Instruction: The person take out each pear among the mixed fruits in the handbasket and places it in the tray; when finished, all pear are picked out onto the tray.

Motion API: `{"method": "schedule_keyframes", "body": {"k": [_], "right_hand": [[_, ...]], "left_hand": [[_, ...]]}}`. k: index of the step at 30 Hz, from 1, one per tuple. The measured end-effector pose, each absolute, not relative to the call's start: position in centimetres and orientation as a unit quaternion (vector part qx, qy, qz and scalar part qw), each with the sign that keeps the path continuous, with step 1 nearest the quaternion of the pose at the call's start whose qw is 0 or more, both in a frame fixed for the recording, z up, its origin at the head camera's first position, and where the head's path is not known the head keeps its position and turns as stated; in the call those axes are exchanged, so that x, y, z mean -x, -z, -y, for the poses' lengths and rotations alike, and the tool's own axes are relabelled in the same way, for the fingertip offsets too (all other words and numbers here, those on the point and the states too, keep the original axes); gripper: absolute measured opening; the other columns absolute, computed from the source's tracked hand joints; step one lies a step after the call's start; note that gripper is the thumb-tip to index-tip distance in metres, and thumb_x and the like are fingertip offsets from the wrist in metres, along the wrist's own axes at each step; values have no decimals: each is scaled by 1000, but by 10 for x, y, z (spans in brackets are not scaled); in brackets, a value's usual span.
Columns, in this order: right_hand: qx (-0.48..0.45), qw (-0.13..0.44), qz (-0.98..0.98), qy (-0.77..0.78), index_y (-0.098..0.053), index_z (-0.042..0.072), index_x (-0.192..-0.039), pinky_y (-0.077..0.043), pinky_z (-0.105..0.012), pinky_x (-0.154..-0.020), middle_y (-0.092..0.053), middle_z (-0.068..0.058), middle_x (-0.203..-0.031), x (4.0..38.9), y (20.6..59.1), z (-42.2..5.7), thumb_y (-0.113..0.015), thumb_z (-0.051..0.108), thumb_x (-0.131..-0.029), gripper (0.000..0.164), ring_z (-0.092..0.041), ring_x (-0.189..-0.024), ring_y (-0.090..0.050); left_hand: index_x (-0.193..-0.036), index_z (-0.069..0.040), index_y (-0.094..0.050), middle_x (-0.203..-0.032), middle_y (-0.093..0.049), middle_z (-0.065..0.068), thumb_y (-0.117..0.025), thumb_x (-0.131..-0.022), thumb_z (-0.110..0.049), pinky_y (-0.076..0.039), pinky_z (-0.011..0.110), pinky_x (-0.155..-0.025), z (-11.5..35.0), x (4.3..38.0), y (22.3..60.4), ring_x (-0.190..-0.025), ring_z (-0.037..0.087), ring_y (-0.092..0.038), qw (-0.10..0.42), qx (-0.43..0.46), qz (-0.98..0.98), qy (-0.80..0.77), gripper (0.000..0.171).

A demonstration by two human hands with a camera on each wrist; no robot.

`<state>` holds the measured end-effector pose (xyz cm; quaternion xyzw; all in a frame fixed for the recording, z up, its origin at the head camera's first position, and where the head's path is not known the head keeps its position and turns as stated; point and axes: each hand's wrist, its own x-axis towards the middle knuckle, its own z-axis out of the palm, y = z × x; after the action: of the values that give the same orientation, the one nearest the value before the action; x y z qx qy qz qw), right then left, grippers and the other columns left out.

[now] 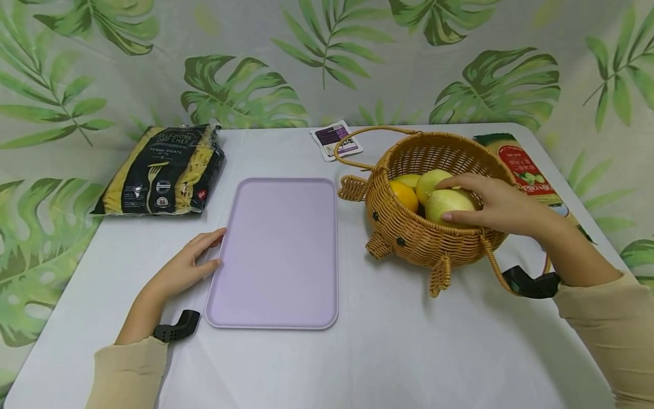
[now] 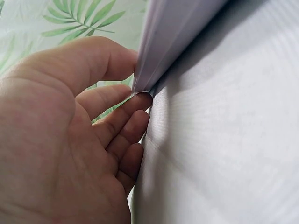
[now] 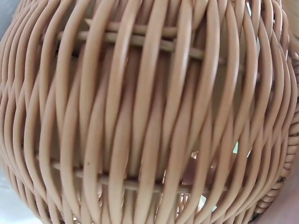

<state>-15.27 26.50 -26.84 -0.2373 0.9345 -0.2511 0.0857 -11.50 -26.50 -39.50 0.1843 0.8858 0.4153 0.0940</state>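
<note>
In the head view my right hand (image 1: 493,204) reaches over the rim of a wicker basket (image 1: 424,244) with an animal face. Its thumb and fingers curl round a pale yellow-green pear (image 1: 445,205). Beside that pear lie another pear (image 1: 431,183), an orange (image 1: 405,197) and a further yellow-green fruit (image 1: 407,180), partly hidden. The right wrist view is filled by the basket's woven side (image 3: 140,102). My left hand (image 1: 179,270) lies at the left edge of a lilac tray (image 1: 281,255). In the left wrist view its thumb and fingertips touch the tray's rim (image 2: 156,46), fingers loosely bent.
A black and yellow bag of penne pasta (image 1: 163,173) lies at the back left. Behind the tray is a small white and purple packet (image 1: 336,140). A red and green package (image 1: 528,170) lies behind the basket at right. The basket's handles (image 1: 352,165) stick out sideways.
</note>
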Motion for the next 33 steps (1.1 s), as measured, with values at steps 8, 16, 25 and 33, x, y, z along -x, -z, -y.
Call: {"method": "schedule_keyframes", "body": {"k": [8, 16, 25, 33], "right_hand": [[231, 42, -937, 259, -53, 12, -122, -43, -37, -71, -52, -9, -117, 150, 269, -266, -72, 23, -77, 50, -21, -96, -49], [211, 18, -930, 299, -52, 16, -124, -39, -29, -72, -50, 1, -119, 148, 270, -269, -72, 20, -77, 52, -12, -96, -44], [173, 8, -923, 344, -49, 19, -126, -45, -25, -61, -47, 0, -118, 146, 271, -271, -71, 17, -77, 54, -19, -81, -50], [174, -18, -908, 382, -48, 16, -126, -46, -18, -57, -46, 2, -110, 146, 273, -274, -72, 9, -76, 55, -16, -75, -53]], "left_hand": [[-141, -10, -30, -129, -40, 15, -57, -87, -10, -24, 52, -96, 270, 117, 403, -116, 30, -35, 90, -186, -887, -412, 61], [-141, -10, -30, -130, -40, 15, -58, -86, -9, -24, 53, -96, 269, 117, 402, -117, 30, -35, 89, -185, -885, -417, 61], [-141, -9, -30, -130, -39, 15, -57, -87, -10, -24, 53, -96, 270, 116, 402, -117, 32, -35, 90, -184, -887, -413, 61], [-141, -11, -29, -129, -40, 14, -57, -87, -11, -24, 52, -96, 270, 117, 402, -117, 30, -35, 92, -179, -890, -410, 61]]}}
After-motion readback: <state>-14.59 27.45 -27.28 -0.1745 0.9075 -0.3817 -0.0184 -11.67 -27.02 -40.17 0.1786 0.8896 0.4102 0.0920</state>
